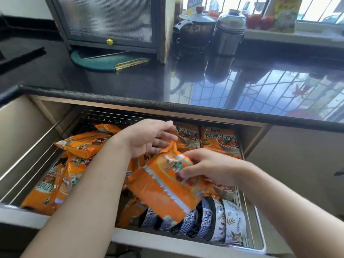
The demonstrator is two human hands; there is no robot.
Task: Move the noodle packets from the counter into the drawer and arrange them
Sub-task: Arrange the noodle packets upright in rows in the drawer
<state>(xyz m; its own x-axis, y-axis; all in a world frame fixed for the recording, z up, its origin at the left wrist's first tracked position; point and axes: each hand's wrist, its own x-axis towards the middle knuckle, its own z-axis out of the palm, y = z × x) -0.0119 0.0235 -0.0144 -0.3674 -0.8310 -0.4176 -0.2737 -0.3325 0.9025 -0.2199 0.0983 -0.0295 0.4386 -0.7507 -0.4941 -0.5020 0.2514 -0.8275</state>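
So the right hand (210, 170) has its fingers curled round one orange noodle packet (167, 185), pinching it near the printed end and holding it tilted above the open drawer (130, 237), probably so it can be turned to line up with the rest. The left hand (149, 138) sits just beyond that packet's far corner, fingers loosely spread and not gripping anything, palm roughly toward the packet — looks like it's ready to steady it or nudge stuff aside to make a slot. Past the left fingertips, two packets stand upright in a neat row (219, 140) at the back of the drawer, labels facing up, so that's likely the pattern being followed. Off to the thumb side of the left hand there's a messy heap of packets (78, 146) that I'd guess still needs straightening. Under the held packet, near the drawer front, a row of patterned bowls (219, 220) stands on edge, which limits the space. The counter (130, 81) seems to have no packets left, so it's mostly arranging now.
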